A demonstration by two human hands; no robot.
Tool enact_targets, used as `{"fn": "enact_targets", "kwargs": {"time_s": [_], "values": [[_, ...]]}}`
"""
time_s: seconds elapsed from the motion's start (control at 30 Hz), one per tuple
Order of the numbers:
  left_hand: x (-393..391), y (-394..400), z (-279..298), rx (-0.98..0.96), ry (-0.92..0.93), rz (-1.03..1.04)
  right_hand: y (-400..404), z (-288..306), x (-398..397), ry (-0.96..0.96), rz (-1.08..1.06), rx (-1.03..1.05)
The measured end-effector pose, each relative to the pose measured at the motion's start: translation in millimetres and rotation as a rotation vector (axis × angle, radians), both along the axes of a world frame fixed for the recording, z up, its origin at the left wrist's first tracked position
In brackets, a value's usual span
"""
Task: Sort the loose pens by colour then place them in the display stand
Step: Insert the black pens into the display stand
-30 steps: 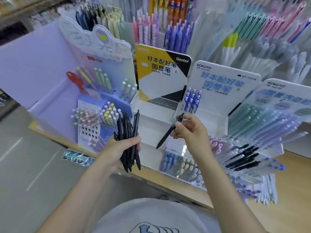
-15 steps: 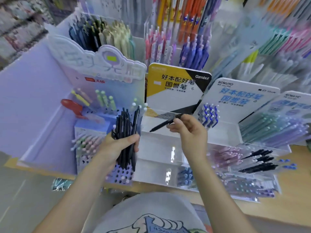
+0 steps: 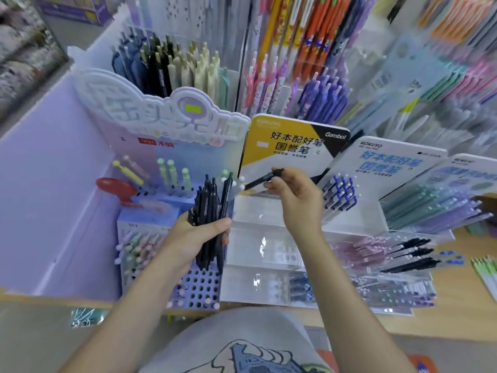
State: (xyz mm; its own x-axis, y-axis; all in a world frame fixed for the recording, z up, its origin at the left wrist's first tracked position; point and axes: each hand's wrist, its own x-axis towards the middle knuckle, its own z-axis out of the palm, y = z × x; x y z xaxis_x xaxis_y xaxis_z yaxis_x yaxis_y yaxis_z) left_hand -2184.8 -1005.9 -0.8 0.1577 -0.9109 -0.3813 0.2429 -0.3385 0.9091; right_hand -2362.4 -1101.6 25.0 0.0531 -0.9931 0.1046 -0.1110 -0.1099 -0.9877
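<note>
My left hand (image 3: 197,235) grips an upright bundle of black pens (image 3: 212,208) in front of the lilac stand. A single black pen (image 3: 262,179) lies almost level in my right hand (image 3: 295,196), its tip pointing left. That pen hovers over the upper tier of the clear acrylic display stand (image 3: 258,211), just below the yellow, black and white Gambol card (image 3: 293,146). The tier under the pen looks bare of pens. A few blue pens (image 3: 340,193) stand in the neighbouring stand to the right.
A lilac stand with a holed block (image 3: 200,290) and pastel pens sits at the left. Clear tiers with purple, black and blue pens (image 3: 411,254) fill the right. Tall racks of coloured pens (image 3: 269,68) rise behind. A wooden counter edge (image 3: 457,308) runs along the front.
My right hand has lifted the single black pen up and tilted it from steep to nearly level, toward the Gambol stand's top tier. The view has tipped upward. My left hand keeps its bundle.
</note>
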Motion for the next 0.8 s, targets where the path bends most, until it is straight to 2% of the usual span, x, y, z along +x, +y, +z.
{"fn": "enact_targets", "kwargs": {"time_s": [0.17,0.33,0.67,0.8], "values": [[1.8,-3.9,0.5,0.005,-0.020,0.000,-12.1,0.4,7.2,0.195,0.085,-0.083],[0.7,-1.1,-1.1,0.016,-0.009,-0.016,-23.6,-10.7,19.6,0.310,0.126,-0.096],[-7.4,0.7,6.7,-0.012,-0.008,-0.042,-25.8,-16.9,20.9,0.365,0.084,-0.061],[-12.3,-3.4,8.0,-0.021,0.005,-0.031,-8.8,4.5,6.6,0.279,0.068,-0.010]]}}
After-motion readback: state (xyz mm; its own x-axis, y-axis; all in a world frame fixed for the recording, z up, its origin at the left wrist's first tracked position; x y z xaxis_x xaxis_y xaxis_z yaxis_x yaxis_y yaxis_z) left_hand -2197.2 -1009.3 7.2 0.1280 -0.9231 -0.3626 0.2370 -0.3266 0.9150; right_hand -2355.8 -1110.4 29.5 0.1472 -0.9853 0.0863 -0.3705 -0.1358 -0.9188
